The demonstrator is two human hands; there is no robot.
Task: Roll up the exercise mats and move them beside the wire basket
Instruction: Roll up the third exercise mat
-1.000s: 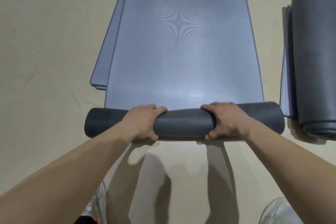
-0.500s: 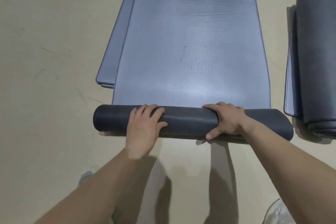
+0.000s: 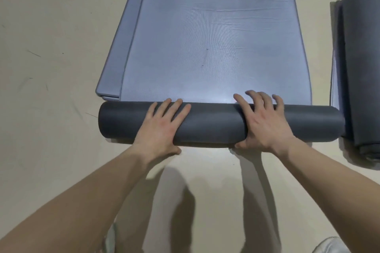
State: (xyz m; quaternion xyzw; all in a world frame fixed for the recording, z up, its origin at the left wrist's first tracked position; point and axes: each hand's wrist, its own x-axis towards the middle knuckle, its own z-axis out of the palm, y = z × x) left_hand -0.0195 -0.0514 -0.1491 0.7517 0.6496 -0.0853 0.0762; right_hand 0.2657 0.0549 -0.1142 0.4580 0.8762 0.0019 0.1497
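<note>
On the floor (image 3: 51,68) near the person, the dark roll (image 3: 213,124) of the top exercise mat (image 3: 216,47) lies crosswise, and its unrolled part stretches far ahead. Half a second ago the right hand (image 3: 265,123) was curled over the roll. Now its fingers lie spread straight across the top, like those of the left hand (image 3: 162,125), so neither grip is closed on anything: both palms press and push. I judge the rolling to be under way, with most of the length not yet rolled.

A second mat (image 3: 121,51) lies beneath, its edge showing on the left. Just beside the roll's right end sits an already rolled mat (image 3: 364,68), so room is tight there. Left and far ahead the floor is free. No wire basket shows.
</note>
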